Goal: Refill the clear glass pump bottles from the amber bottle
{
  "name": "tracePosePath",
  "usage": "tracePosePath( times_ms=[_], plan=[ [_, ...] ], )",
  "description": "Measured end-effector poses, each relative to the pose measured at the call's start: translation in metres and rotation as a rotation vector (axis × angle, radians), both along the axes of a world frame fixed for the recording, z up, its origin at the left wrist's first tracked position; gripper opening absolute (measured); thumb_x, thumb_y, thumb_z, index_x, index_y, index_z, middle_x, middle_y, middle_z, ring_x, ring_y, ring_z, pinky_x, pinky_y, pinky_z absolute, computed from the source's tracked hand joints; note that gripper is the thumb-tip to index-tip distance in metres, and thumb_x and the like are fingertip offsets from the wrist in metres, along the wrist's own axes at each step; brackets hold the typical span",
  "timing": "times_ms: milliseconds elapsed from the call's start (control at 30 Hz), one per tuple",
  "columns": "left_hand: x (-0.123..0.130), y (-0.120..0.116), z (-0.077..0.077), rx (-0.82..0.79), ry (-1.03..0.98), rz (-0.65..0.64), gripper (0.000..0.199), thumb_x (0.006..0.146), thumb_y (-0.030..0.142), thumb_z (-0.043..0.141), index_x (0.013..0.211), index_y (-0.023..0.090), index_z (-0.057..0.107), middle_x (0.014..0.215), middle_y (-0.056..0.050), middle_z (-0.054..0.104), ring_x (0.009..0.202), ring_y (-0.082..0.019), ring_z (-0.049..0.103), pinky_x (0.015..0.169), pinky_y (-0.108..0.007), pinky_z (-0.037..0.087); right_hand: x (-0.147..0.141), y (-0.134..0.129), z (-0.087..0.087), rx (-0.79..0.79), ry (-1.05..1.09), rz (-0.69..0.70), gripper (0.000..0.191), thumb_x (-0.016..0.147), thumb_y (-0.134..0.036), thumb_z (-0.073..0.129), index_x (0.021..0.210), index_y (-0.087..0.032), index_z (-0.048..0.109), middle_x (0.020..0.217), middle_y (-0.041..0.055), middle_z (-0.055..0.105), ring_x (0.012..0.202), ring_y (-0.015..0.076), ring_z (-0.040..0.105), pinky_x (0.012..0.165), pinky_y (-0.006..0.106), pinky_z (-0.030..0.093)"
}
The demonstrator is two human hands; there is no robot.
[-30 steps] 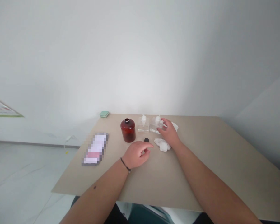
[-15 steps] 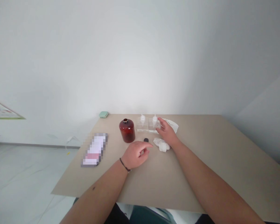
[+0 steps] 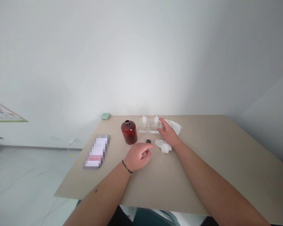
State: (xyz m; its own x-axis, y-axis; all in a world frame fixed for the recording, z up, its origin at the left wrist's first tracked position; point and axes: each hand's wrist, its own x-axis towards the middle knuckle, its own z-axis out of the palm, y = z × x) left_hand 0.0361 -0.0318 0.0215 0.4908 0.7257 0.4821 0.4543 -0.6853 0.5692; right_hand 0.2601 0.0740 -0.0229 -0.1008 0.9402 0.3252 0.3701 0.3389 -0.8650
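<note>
Two clear square bottles with white nozzles, a left one and a right one, stand side by side toward the back of the table. My right hand is at the right bottle's right side, fingers apart; whether they touch it is unclear. My left hand hovers or rests nearer the front, index finger stretched out and the others curled, holding nothing visible. Just beyond it lies a black cap. A brown-red glass bottle stands uncapped to the left. Crumpled white tissue lies between my hands.
A phone with a blurred screen lies at the left of the table. The green small box sits at the back left corner. Behind my right hand is a stained white tissue. A wall rises behind.
The view has shifted very slightly, moving the table items a little to the right in the picture. Both hands hold nearly the same pose and place.
</note>
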Motion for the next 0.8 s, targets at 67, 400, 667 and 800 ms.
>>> tracePosePath(
  times_ms=[67,400,667,800],
  plan=[
    [-0.001,0.0,-0.001,0.01,-0.014,0.014,0.028,0.085,0.017,0.052,0.108,0.02,0.067,0.075,-0.001,0.067,0.059,-0.013,0.055,0.065,-0.027,0.046,0.001,0.002,-0.001,0.008,-0.009,0.0,0.067,0.084,-0.03,0.058,0.148,-0.031,0.04,0.159,0.0015,0.034,0.147,0.0224,0.029,0.12,0.048,0.026],
    [-0.008,-0.001,-0.001,0.237,-0.215,0.179,0.025,0.082,0.009,0.051,0.102,0.02,0.063,0.078,-0.002,0.063,0.064,-0.014,0.054,0.065,-0.029,0.047,0.0,-0.004,0.004,0.028,0.03,-0.008,0.072,0.08,-0.028,0.058,0.149,-0.03,0.035,0.158,0.0038,0.034,0.146,0.0233,0.032,0.117,0.047,0.031],
    [-0.026,0.019,-0.004,0.45,-0.48,0.586,0.039,0.077,0.018,0.063,0.113,0.02,0.05,0.107,-0.008,0.053,0.102,-0.023,0.054,0.094,-0.042,0.046,0.019,-0.037,0.027,0.185,-0.002,-0.304,0.035,0.085,-0.032,0.053,0.118,-0.024,0.06,0.121,0.0102,0.059,0.102,0.0245,0.061,0.086,0.044,0.052],
    [-0.028,0.03,-0.01,0.333,-0.52,0.701,0.064,0.071,0.027,0.072,0.126,0.019,0.04,0.123,-0.012,0.045,0.117,-0.028,0.049,0.1,-0.046,0.044,0.025,-0.051,0.035,0.188,-0.04,-0.35,0.026,0.086,-0.034,0.05,0.103,-0.023,0.065,0.103,0.0083,0.064,0.086,0.0223,0.06,0.077,0.039,0.052]
  ],
)
